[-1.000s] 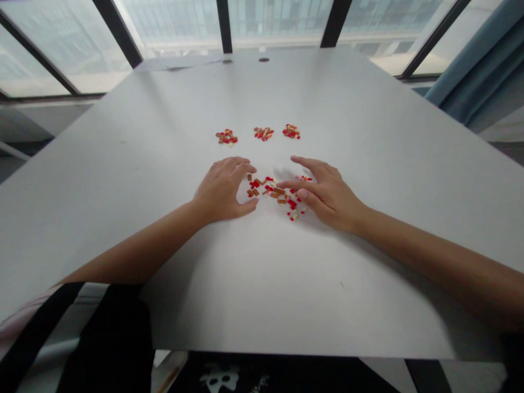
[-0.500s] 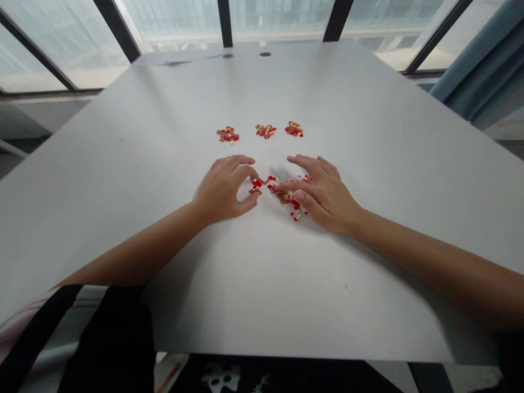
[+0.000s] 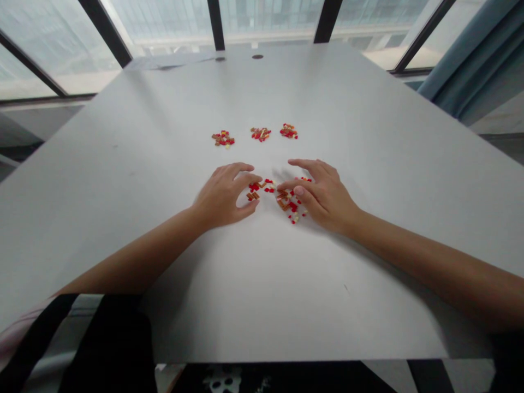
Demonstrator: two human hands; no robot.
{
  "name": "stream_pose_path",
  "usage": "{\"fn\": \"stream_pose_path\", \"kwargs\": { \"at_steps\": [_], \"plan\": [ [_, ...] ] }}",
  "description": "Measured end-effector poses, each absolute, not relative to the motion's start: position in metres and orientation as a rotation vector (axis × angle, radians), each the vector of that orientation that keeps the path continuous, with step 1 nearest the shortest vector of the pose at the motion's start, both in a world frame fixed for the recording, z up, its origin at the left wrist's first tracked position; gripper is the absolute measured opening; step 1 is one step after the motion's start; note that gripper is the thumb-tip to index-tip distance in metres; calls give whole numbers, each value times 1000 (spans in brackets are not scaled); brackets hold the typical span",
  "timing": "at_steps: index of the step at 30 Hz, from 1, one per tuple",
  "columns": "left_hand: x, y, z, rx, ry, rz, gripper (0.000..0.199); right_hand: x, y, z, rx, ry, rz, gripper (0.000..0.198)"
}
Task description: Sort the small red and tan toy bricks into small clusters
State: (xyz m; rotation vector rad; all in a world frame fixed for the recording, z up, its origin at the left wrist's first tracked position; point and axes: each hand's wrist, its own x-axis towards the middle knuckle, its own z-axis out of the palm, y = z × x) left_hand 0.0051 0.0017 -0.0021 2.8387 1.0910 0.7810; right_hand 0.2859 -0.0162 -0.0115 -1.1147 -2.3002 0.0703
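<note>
Small red, brown and pale pieces, like tiny building bricks, lie loose on the white table between my hands. My left hand rests with thumb and fingers apart, curved around a small cluster of red and brown pieces. Over the larger scattered pile my right hand is spread, its index finger reaching to the pile's left side and its thumb above it. Part of that pile is hidden under the fingers. A few red and white pieces sit in the gap between the two groups.
Farther back on the white table stand three small heaps in a row: a left heap, a middle heap and a right heap. Windows line the far edge, and a blue curtain hangs at the right.
Brown pieces by my left thumb have shifted slightly and lie more spread out. My right index finger has moved a little along the pile. The whole view has shifted slightly.
</note>
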Motion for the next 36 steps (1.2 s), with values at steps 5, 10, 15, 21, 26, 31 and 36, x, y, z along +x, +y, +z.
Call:
{"fn": "stream_pose_path", "kwargs": {
  "at_steps": [5, 10, 15, 21, 26, 31, 36],
  "plan": [
    [4, 1, -3, 2852, 1106, 781, 30, 285, -16, -13, -1135, -2252, 117, 76],
    [4, -1, -4, 2860, 1108, 794, 31, 284, -16, -12, -1146, -2232, 173, 74],
    [5, -1, -4, 2861, 1115, 788, 31, 284, -13, -11, -1149, -2254, 184, 74],
    [5, -1, -2, 2828, 1124, 734, 29, 279, -13, -14, -1206, -2351, 109, 67],
    [5, -2, -1, 2824, 1098, 751, 30, 281, -15, -11, -1203, -2341, 115, 67],
    [7, -4, 1, 2808, 1174, 761, 40, 280, -13, -11, -1200, -2254, 146, 77],
    [8, -3, 0, 2745, 1372, 740, 47, 281, -15, -12, -1229, -2175, 111, 73]
  ]
}}
